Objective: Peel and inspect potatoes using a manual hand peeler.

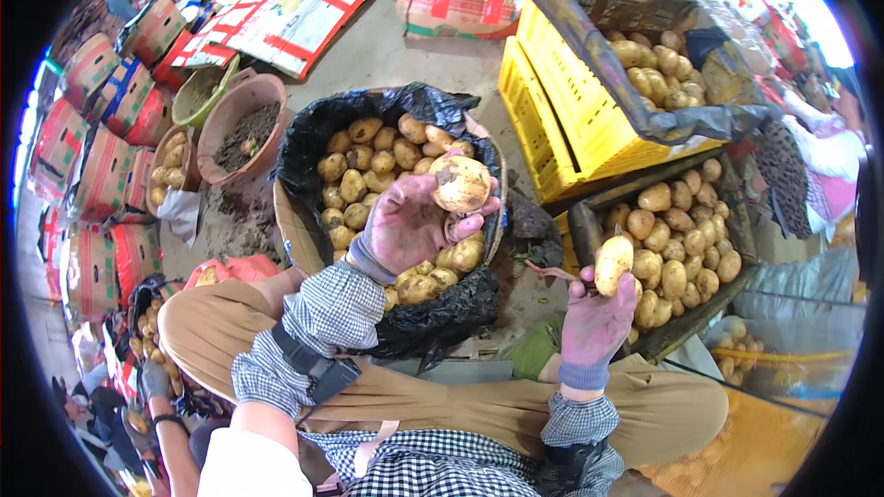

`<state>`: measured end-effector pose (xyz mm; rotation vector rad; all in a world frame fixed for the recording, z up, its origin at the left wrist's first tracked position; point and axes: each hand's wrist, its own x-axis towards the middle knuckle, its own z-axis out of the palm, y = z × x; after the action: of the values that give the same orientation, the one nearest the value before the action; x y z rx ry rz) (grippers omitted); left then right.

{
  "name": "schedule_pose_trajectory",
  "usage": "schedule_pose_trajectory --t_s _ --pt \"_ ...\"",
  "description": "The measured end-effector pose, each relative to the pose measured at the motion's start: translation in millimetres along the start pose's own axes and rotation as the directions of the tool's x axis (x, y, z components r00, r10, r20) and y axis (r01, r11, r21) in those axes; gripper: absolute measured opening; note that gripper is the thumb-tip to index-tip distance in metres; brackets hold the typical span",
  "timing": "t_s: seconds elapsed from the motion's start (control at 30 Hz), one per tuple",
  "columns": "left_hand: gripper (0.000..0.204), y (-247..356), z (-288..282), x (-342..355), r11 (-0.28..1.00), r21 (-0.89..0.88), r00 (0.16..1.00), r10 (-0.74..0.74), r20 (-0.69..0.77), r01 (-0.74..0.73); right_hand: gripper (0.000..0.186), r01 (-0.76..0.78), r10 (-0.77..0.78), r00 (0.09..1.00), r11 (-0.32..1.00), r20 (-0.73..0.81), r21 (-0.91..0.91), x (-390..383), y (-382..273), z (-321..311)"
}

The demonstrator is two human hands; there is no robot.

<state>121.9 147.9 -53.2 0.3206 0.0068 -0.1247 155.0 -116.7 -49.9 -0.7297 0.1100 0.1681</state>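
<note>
Both my hands wear soiled pink gloves with grey-blue cuffs. My left hand (410, 221) is over a round basket (304, 143) lined with black plastic and full of potatoes, its fingers curled around a large round potato (462, 184). To the right, my right hand (594, 331) grips a smaller, longish potato (613, 264) upright between thumb and fingers. That hand is beside the near edge of a dark, low crate (589, 221) holding many potatoes.
Stacked yellow crates (552, 120) stand at the back right, the top one lined and holding potatoes. A pink tub (221, 124) with soil stands left of the basket. Red-taped cartons (92, 175) line the left side. Another person's gloved hand (155, 379) shows at lower left.
</note>
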Motion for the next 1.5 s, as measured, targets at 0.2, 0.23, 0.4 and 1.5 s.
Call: schedule_pose_trajectory --t_s 0.2,0.23,0.4,1.5 --pt "0.053 -7.7 2.5 1.7 0.994 -0.049 0.994 0.104 0.033 -0.102 0.03 0.443 -0.44 0.897 0.89 0.045 -0.108 -15.4 -93.0 30.2" --pt "0.052 -15.1 12.4 6.5 0.991 0.037 0.99 0.124 0.069 -0.127 0.028 0.554 -0.553 0.832 0.827 0.033 -0.096 -28.4 -120.8 33.5" --pt "0.059 -30.9 50.4 13.2 0.968 0.174 0.934 0.111 0.341 -0.179 0.037 0.837 -0.81 0.54 0.488 0.228 -0.249 -134.9 -275.1 5.9" --pt "0.087 -50.3 103.9 -10.9 0.664 0.551 0.763 0.046 0.645 -0.506 0.038 0.845 -0.754 0.535 0.485 0.381 -0.226 -194.7 -249.4 -37.7"
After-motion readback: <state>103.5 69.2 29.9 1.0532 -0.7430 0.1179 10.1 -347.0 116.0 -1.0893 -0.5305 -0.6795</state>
